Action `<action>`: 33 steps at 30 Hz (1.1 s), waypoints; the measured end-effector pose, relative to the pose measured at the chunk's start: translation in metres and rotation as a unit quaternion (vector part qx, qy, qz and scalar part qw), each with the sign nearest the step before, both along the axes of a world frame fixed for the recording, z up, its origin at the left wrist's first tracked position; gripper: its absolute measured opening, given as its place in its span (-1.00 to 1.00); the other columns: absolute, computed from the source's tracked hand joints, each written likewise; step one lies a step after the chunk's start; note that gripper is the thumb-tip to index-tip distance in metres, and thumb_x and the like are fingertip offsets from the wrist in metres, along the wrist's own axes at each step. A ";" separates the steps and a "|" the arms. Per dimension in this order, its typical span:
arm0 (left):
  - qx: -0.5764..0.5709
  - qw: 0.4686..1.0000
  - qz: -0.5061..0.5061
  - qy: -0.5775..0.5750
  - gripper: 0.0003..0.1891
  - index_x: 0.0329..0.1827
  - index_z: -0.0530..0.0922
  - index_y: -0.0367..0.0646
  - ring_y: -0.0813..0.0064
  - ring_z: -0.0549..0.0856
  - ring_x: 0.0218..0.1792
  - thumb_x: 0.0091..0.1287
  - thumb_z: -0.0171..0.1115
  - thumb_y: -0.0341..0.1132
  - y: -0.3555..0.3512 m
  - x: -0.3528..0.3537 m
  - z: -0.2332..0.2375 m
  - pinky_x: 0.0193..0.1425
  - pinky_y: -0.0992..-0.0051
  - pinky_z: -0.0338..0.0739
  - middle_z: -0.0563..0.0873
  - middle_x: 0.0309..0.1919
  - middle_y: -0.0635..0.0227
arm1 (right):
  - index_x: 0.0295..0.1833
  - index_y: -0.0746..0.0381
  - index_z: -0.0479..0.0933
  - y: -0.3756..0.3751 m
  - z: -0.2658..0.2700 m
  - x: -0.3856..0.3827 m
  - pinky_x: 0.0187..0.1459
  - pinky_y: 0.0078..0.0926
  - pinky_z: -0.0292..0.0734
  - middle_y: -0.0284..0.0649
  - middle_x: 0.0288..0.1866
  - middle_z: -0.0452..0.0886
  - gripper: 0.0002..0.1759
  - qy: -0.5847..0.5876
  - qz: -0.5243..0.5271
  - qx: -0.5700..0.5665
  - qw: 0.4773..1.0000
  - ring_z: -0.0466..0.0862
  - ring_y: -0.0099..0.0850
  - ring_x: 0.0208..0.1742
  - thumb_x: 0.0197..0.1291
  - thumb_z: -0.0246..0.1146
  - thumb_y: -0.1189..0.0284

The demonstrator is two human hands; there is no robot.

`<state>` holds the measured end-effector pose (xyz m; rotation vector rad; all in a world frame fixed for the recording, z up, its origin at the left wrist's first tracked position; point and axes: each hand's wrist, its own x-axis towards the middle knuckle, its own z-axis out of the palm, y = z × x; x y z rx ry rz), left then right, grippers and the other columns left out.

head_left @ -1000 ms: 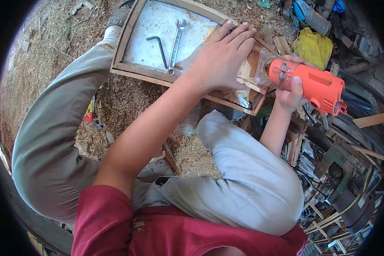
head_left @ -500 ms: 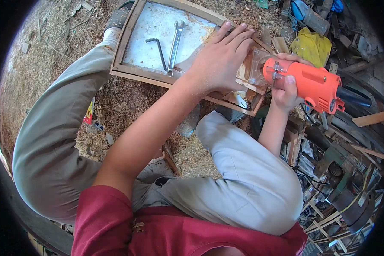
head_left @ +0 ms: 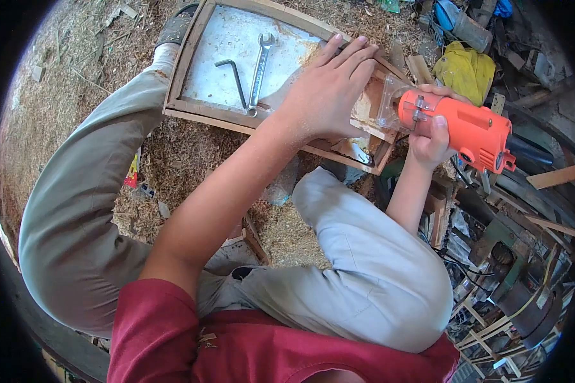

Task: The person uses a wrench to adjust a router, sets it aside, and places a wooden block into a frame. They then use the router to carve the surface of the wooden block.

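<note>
My right hand point(head_left: 433, 137) is wrapped round an orange trim router point(head_left: 473, 127) with a clear plastic base. The router lies sideways, its base at the right end of a shallow wood-framed tray point(head_left: 211, 121). The bit is hard to make out. Flat across the right part of the tray, my left hand point(head_left: 331, 89) has its fingers stretched out to the far rim. A combination wrench point(head_left: 259, 75) and a black hex key point(head_left: 236, 83) lie on the tray's pale, dusty bottom, left of my left hand.
Wood shavings point(head_left: 89, 96) cover the ground. To the right are a yellow cloth point(head_left: 466, 70), a grey cylinder point(head_left: 474, 33), wood offcuts point(head_left: 556, 177) and a machine with a motor point(head_left: 530, 309). My bent legs point(head_left: 377, 268) frame the near side of the tray.
The router has shifted slightly right and turned a little in my right hand. The tray, with the wrench and hex key, has moved slightly left. My left hand stays spread on it.
</note>
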<state>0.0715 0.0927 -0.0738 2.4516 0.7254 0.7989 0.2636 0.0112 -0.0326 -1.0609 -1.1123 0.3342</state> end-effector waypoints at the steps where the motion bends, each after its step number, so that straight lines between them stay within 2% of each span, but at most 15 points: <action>1: 0.002 1.000 0.001 0.001 0.12 0.45 0.42 -0.39 0.16 0.25 0.71 -0.09 0.64 0.21 0.000 0.000 0.000 0.82 0.01 -0.05 0.42 0.59 0.09 | 0.27 0.35 0.38 0.000 -0.001 0.000 0.15 0.00 0.70 0.14 -0.01 0.68 -0.37 0.005 -0.005 0.006 1.000 0.75 0.01 0.00 0.07 0.32 0.38; 13: -0.001 1.000 0.001 0.003 0.12 0.46 0.42 -0.37 0.17 0.23 0.72 -0.07 0.63 0.25 0.000 0.001 -0.002 0.82 0.02 -0.07 0.40 0.61 0.12 | 0.30 0.37 0.35 0.004 0.002 -0.008 0.14 -0.01 0.72 0.15 -0.02 0.66 -0.33 0.000 0.003 -0.031 1.000 0.75 -0.01 -0.02 0.07 0.33 0.38; 20: -0.003 1.000 0.001 -0.001 0.10 0.44 0.43 -0.34 0.17 0.22 0.72 -0.06 0.62 0.26 0.000 0.001 0.000 0.82 0.02 -0.07 0.39 0.62 0.12 | 0.28 0.37 0.36 0.004 0.004 -0.010 0.15 -0.01 0.71 0.15 -0.03 0.67 -0.35 -0.016 -0.007 -0.012 1.000 0.75 -0.01 0.00 0.08 0.33 0.37; 33: -0.010 1.000 -0.003 -0.013 0.12 0.45 0.42 -0.38 0.15 0.24 0.71 -0.09 0.63 0.22 0.000 0.001 -0.001 0.82 0.01 -0.08 0.40 0.62 0.10 | 0.29 0.37 0.36 0.002 0.001 -0.004 0.15 -0.02 0.71 0.15 -0.02 0.67 -0.35 -0.015 -0.011 -0.029 0.999 0.75 -0.02 -0.01 0.08 0.34 0.38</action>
